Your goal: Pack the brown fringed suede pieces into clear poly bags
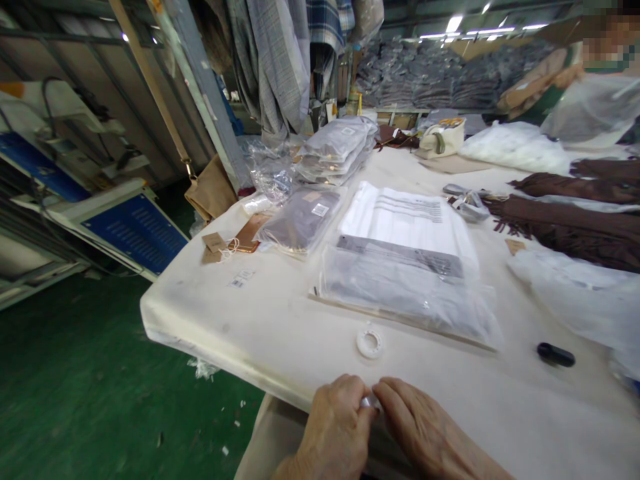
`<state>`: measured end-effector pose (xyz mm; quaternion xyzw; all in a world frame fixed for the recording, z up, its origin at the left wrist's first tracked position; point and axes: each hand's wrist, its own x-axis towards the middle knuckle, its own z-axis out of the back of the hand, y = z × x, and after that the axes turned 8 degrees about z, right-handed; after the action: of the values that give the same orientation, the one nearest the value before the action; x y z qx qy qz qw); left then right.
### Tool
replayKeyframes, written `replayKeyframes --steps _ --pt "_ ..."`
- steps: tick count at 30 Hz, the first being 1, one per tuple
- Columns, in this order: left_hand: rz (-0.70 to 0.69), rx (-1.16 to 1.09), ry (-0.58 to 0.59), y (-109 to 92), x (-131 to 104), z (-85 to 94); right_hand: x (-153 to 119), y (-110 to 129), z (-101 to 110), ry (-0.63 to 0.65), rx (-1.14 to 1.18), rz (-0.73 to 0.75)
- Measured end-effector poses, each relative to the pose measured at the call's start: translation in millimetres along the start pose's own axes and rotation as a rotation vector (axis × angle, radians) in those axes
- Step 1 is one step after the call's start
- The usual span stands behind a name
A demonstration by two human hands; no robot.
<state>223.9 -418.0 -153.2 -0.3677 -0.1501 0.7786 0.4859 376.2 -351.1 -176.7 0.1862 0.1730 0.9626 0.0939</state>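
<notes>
At the table's near edge, my left hand (337,423) and my right hand (423,423) meet with their fingers closed. Between the fingertips shows a small shiny whitish piece (368,402), too small to name, and both hands pinch at it. Just beyond them lies a white plastic ring (370,343), flat on the table (280,327). Farther back is a stack of clear plastic bags (405,280) with printed text. To its left rests a bagged grey folded textile (303,217) with a barcode label. Brown tags (215,247) with white string are beside that.
A black oblong object (556,355) and dark brown fringed scarves (565,220) lie on the right. Bagged packs (340,143) are stacked at the back. A metal post (210,93) rises beside the table's left edge. Across the table, a person (555,80) handles a plastic bag.
</notes>
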Motion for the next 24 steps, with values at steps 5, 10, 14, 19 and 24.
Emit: replayKeyframes --steps 5,10,14,19,24 --pt "-0.035 0.031 -0.02 3.8 -0.4 -5.1 -3.4 2.1 -27.5 -0.178 0.105 -0.159" --pt "-0.138 0.014 -0.101 12.9 -0.5 -11.4 -0.9 6.8 -40.3 -0.297 0.092 -0.211" --pt "-0.193 -0.022 -0.151 19.2 -2.0 -15.7 0.3 11.4 -43.1 -0.331 0.089 -0.317" --pt "-0.192 0.052 -0.1 16.3 -3.1 -10.1 0.0 8.7 -38.0 -0.292 0.031 -0.224" --pt "-0.122 0.027 0.081 3.2 11.7 14.5 3.9 3.6 -26.7 -0.255 -0.058 -0.123"
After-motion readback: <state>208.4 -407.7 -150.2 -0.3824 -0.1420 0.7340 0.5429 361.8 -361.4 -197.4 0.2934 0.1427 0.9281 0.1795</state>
